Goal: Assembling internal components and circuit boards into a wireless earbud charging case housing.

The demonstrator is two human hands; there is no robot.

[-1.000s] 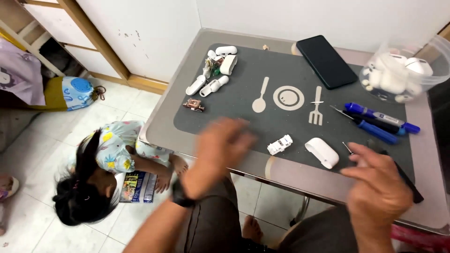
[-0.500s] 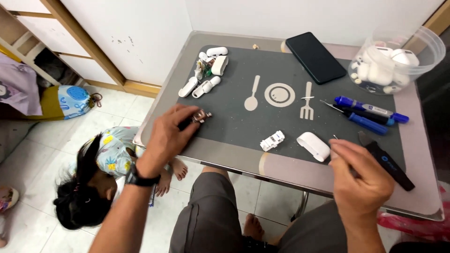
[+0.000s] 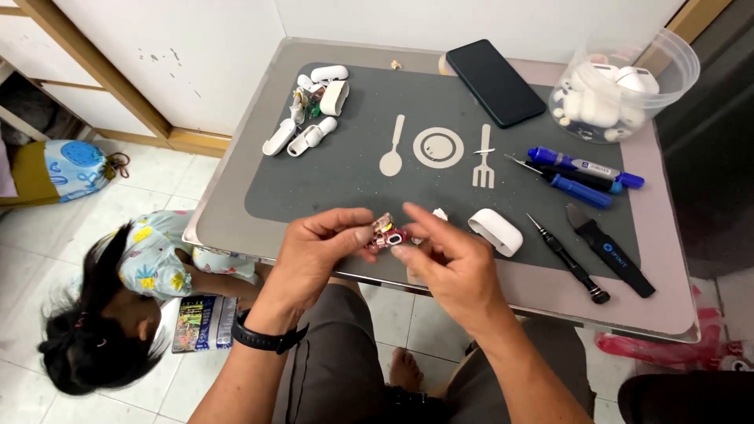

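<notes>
My left hand [image 3: 318, 251] and my right hand [image 3: 444, 255] meet over the near edge of the table, both pinching a small red circuit part [image 3: 386, 235] between their fingertips. A small white piece [image 3: 440, 213] peeks out just behind my right fingers. A white earbud case shell [image 3: 495, 232] lies on the grey mat [image 3: 345, 173] just to the right of my right hand. A black watch sits on my left wrist.
White case parts [image 3: 310, 118] lie at the mat's far left. A black phone [image 3: 495, 82], a clear tub of white earbud cases [image 3: 620, 86], two blue screwdrivers [image 3: 577, 177], a black screwdriver [image 3: 567, 257] and a black pry tool [image 3: 611, 250] lie right. A person sits on the floor at left.
My left hand picked the small red part off the mat's left side and brought it to the near edge. My right hand moved in from the right to hold it too.
</notes>
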